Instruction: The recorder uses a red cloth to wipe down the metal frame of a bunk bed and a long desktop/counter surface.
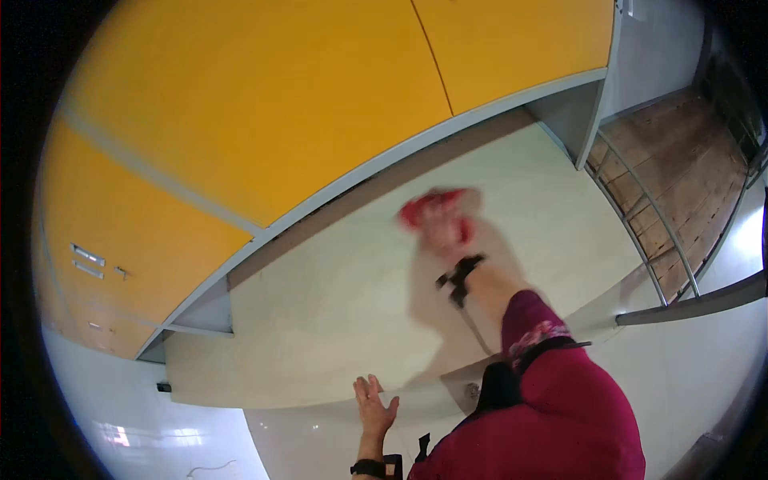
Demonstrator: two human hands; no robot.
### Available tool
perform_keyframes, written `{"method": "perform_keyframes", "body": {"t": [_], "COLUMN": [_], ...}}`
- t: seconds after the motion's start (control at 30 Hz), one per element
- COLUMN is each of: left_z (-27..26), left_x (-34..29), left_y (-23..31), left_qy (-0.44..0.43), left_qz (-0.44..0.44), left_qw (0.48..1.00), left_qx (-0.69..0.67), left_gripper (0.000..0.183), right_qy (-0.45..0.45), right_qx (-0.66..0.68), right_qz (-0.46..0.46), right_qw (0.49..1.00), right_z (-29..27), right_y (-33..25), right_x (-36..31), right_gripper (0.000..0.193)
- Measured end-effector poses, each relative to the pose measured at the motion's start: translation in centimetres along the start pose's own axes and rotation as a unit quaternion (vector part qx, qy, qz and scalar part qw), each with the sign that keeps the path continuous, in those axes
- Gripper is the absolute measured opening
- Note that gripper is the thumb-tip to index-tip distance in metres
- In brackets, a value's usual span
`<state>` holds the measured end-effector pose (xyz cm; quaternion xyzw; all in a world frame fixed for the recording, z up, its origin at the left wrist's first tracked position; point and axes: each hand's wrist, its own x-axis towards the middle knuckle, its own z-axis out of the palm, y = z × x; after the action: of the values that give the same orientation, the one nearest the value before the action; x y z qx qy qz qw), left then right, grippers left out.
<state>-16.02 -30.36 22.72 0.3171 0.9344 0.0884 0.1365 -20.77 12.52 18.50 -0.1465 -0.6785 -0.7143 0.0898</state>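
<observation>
My right hand point(442, 226), smeared by motion, is on a red cloth point(412, 212) that lies bunched on a cream-coloured tabletop point(320, 320). The cloth shows around the fingers and to both sides of the hand. A black strap with a small device point(460, 280) sits on the right wrist, and a cable runs from it toward the dark red sleeve. My left hand point(374, 406) rests at the near edge of the tabletop, fingers apart, holding nothing. A black band point(368, 468) circles the left wrist.
Yellow cabinets point(320, 96) with a grey lower frame stand over the far side of the tabletop. At the right is a metal railing point(652, 212) beside brown wooden boards point(680, 168). Pale shiny floor point(160, 424) lies at the near left.
</observation>
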Motion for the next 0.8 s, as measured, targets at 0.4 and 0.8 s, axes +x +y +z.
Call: {"method": "perform_keyframes", "body": {"t": [0.4,0.8], "left_z": [1.0,2.2], "left_x": [1.0,1.9], "left_y": [0.9,1.7], "left_qy": [0.013,0.052], "left_qz": [0.018,0.087], "left_qw": [0.999,0.995], "left_qx": [-0.023,-0.004], "left_gripper": [0.090,0.070], "right_qy": [-0.224,-0.315], "right_qx": [0.698,0.755], "right_qz": [0.037,0.271], "right_qw": [0.679,0.507], "right_z": [14.1,30.3], "right_y": [6.4,-11.4], "right_x": [-9.8,-3.5], "right_gripper": [0.033,0.033]}}
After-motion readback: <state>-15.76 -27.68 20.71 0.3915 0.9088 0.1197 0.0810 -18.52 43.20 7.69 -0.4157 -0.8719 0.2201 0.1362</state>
